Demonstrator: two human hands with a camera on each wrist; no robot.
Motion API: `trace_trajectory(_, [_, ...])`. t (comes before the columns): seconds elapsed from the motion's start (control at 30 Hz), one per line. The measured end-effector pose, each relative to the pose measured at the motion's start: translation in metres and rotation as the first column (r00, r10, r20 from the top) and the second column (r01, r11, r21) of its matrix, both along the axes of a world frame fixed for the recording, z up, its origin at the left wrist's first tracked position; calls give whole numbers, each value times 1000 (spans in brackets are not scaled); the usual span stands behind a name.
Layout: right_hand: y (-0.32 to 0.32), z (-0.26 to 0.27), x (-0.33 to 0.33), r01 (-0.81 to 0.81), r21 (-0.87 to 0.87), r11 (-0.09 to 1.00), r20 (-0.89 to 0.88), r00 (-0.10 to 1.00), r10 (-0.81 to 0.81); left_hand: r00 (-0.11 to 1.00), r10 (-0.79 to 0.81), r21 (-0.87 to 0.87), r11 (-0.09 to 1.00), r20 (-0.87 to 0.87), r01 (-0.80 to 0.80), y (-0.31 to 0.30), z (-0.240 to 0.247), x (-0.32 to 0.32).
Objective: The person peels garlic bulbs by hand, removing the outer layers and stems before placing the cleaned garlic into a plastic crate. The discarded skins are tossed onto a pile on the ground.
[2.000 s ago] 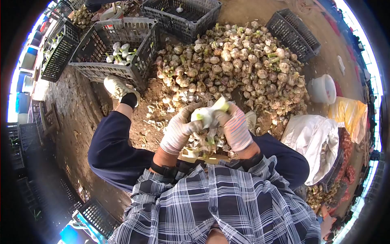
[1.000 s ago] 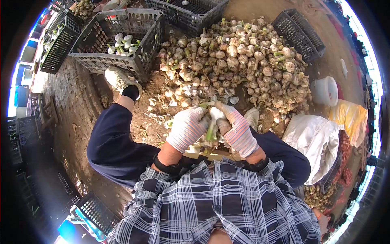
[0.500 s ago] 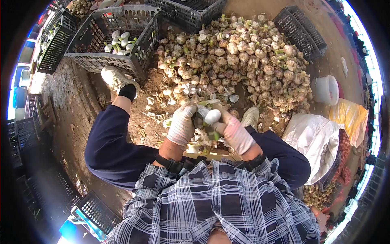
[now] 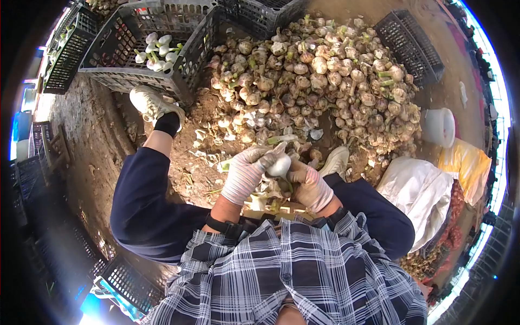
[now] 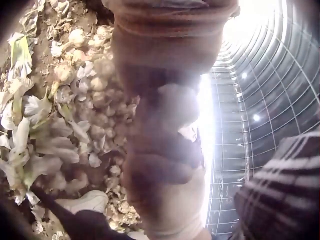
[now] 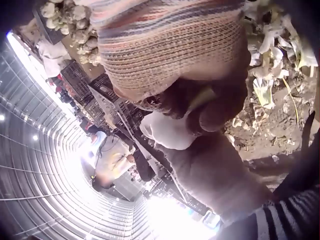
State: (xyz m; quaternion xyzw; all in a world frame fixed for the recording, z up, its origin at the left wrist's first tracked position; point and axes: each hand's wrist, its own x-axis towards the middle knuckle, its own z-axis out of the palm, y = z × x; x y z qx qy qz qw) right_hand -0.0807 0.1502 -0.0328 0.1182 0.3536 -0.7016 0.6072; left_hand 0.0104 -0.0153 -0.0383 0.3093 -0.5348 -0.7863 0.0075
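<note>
Both gloved hands meet over the ground between the knees in the head view. A white, peeled garlic bulb is between them. The left hand pinches it from the left with thumb and fingers. Around its green stem, which points down toward the body, the right hand has its fingers curled. In the right wrist view the smooth bulb shows beside the right hand, its stem between the fingers. The left wrist view is blurred and dark around the left hand.
A large heap of unpeeled garlic lies ahead. A black crate at the upper left holds several white bulbs. On the right are a white bucket and a white sack. Peelings litter the ground near the feet.
The bulb has been turned between the hands, its stem swinging from the upper right to point downward. The hands have shifted grip on it. The camera view has moved slightly.
</note>
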Motion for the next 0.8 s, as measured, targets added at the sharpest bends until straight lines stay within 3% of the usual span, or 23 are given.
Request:
trace_trajectory(0.03, [5, -7, -2, -61, -62, 996, 15, 998, 62, 1000, -9, -7, 1000, 17, 10, -3, 0, -3])
trace_trajectory(0.07, [6, -12, -5, -124, -126, 984, 27, 991, 128, 991, 136, -48, 990, -13, -136, 1, -22, -4])
trace_trajectory(0.1, [-5, -2, -4, -82, -85, 993, 36, 996, 86, 946, 320, 104, 940, 52, -324, -1, -45, -4])
trace_trajectory(0.13, [-16, -3, -11, -115, -174, 978, 19, 993, 120, 866, 479, 236, 834, 141, -499, -8, -53, -7])
trace_trajectory(0.17, [-38, -5, -14, -165, -90, 982, -505, 858, 98, 829, 536, 272, 784, 158, -559, -15, -59, -5])
trace_trajectory(0.2, [-68, 6, -20, -153, -116, 981, -577, 814, 59, 739, 637, 309, 673, 219, -672, -17, -57, -10])
trace_trajectory(0.23, [-97, 16, -26, -139, -141, 980, -644, 765, 16, 790, 574, 255, 748, 215, -613, -22, -66, -9])
trace_trajectory(0.27, [-122, 36, -38, -59, -264, 963, -312, 950, -27, 791, 559, 217, 764, 247, -608, -22, -67, -9])
trace_trajectory(0.33, [-162, 60, -60, -114, -343, 932, -410, 911, -40, 741, 577, 153, 744, 343, -651, -16, -60, -8])
trace_trajectory(0.37, [-174, 67, -73, -105, -258, 960, -523, 851, -48, 773, 561, 168, 766, 298, -621, -15, -69, -7])
trace_trajectory(0.4, [-182, 26, -91, -80, -215, 973, -657, 750, -83, 811, 521, 146, 810, 265, -568, -16, -69, -5])
trace_trajectory(0.47, [-179, -24, -121, -5, 139, 990, -892, 434, 127, 836, 456, 182, 834, 304, -521, -19, -48, -13])
trace_trajectory(0.5, [-171, -47, -131, 12, 363, 932, -922, 150, 357, 824, 469, 169, 827, 318, -536, -17, -66, -11])
trace_trajectory(0.53, [-165, -67, -137, 97, 552, 828, -817, -134, 561, 833, 457, 168, 836, 311, -522, -16, -64, -13])
trace_trajectory(0.6, [-167, -87, -133, -45, 810, 585, -563, -345, 751, 850, 433, 158, 856, 302, -492, -13, -55, -17])
trace_trajectory(0.63, [-177, -94, -124, 3, 924, 382, -338, -457, 823, 882, 374, 173, 885, 288, -432, -12, -74, -12])
trace_trajectory(0.67, [-181, -100, -115, 23, 945, 326, -258, -557, 790, 901, 335, 120, 918, 275, -378, -11, -84, -11])
trace_trajectory(0.73, [-187, -135, -102, 119, 924, 363, -217, -618, 756, 869, 354, 239, 862, 346, -447, -14, -71, -16])
trace_trajectory(0.8, [-188, -148, -102, 102, 921, 377, -243, -604, 759, 858, 355, 215, 866, 371, -451, -17, -65, -16])
